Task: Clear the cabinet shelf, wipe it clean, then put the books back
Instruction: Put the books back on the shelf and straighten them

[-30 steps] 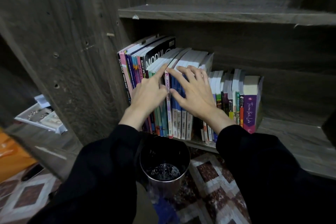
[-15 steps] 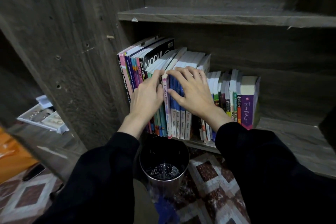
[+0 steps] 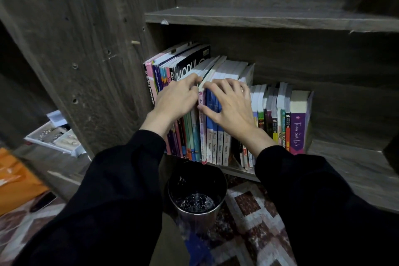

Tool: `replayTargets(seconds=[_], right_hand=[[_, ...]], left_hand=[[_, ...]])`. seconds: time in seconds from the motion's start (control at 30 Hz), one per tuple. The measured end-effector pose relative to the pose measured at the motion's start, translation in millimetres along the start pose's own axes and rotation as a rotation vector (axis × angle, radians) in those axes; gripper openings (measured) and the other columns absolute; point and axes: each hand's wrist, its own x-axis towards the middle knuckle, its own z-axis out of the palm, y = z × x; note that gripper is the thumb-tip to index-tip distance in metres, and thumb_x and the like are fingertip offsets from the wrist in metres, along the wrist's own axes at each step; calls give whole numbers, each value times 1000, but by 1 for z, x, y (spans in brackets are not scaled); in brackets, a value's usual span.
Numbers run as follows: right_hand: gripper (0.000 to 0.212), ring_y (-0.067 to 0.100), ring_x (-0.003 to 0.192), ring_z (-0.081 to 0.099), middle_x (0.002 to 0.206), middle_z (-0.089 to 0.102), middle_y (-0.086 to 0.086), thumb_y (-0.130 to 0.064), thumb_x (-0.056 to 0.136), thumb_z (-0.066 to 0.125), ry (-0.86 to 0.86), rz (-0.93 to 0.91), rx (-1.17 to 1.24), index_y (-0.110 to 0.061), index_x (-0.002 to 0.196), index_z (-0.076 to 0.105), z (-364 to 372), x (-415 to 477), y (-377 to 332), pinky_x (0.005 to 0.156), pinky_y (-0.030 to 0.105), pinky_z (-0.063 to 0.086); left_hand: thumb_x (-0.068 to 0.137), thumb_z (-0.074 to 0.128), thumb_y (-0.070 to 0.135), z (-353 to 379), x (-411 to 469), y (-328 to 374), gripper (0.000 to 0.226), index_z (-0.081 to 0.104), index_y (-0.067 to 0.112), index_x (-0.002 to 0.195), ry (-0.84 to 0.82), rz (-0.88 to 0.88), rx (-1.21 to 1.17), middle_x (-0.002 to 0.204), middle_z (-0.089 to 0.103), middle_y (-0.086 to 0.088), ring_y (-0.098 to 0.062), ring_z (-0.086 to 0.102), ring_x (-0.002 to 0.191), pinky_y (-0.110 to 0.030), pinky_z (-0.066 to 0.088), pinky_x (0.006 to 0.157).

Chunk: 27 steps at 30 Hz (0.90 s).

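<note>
A row of upright books [image 3: 278, 114] fills the left part of the lower cabinet shelf [image 3: 349, 157]. My left hand [image 3: 176, 101] lies on the taller books at the left, its fingertips curled over their top edges. Beside it, my right hand [image 3: 230, 107] covers the blue and white books [image 3: 216, 140], fingers hooked over their tops. Its thumb presses the spine of a thin pink book [image 3: 202, 134] that stands between my hands. This pink book sticks out slightly at the shelf's front edge. A purple book [image 3: 298, 127] ends the row on the right.
A metal bucket [image 3: 197, 198] holding water stands on the patterned floor [image 3: 248, 214] just below the shelf's front edge. The upper shelf [image 3: 259, 17] is bare. A white tray [image 3: 54, 138] and something orange [image 3: 15, 179] lie at the left, beyond the cabinet's side panel [image 3: 97, 71].
Both hands have slid up the spines to the tops of the books. Their fingers, straight a second ago, now curl over the top edges. The pink book has come slightly forward.
</note>
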Motion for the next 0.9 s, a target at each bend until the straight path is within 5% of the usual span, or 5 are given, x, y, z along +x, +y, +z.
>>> replayTargets(seconds=[0.13,0.3,0.5,0.67,0.9], right_hand=[[47,24,114,46,118,56,-3,-59,87,49,-12,1,-3,-28,122,51,0,0,0,100,47,30],[46,23,114,45,118,56,-4,-58,87,50,-20,4,0,-29,122,51,0,-1,1,101,46,30],[45,20,120,40,124,55,-5,-43,87,51,-35,-32,100,-27,129,50,-5,-5,9,106,42,22],[58,18,121,37,123,54,5,-22,73,49,-103,23,216,-16,131,44,-13,-5,12,109,35,17],[60,17,122,34,122,51,7,-22,73,50,-131,24,203,-15,132,43,-13,-3,13,109,30,13]], left_hand=[[96,40,29,-12,11,8,32,60,30,121,-2,-47,59,64,53,9,-15,53,64,-29,37,66],[91,56,29,-16,28,8,19,67,26,106,11,-41,72,114,65,-6,-19,63,93,-32,49,78],[96,48,19,1,-3,10,29,58,21,123,155,-93,-249,80,67,-1,-17,67,62,-34,59,66],[97,53,24,30,-31,10,57,27,30,148,76,-93,-354,114,62,0,2,61,77,-6,45,74],[90,50,-2,42,-55,16,59,31,21,142,317,-65,-318,59,57,1,-7,50,43,-14,40,42]])
